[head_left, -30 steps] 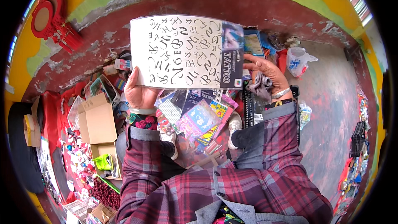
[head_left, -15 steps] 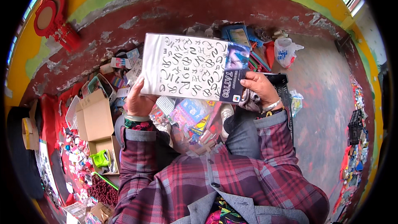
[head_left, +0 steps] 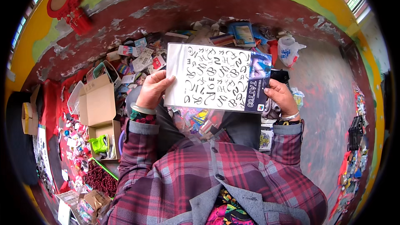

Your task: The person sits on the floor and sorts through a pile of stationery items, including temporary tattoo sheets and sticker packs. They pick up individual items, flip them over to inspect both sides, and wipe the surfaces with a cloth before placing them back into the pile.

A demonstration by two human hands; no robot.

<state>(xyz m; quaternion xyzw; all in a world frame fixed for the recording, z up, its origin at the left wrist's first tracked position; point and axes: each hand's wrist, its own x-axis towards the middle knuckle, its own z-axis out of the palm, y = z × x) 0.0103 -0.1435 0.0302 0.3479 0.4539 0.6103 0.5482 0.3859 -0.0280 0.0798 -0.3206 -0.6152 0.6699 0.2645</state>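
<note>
Lowered slightly, sticker sheet (head_left: 214,77) — long axis left-right — pinched by left hand (head_left: 151,90), right hand (head_left: 282,96).

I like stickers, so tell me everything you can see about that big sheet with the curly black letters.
The sticker sheet is a flat white rectangle covered in curly black letter shapes, with a dark blue strip along its right end. It looks glossy, like a plastic sleeve. It is held up lengthwise, slightly tilted, above the lap. The left hand pinches its left edge; the right hand grips its lower right corner.
</note>
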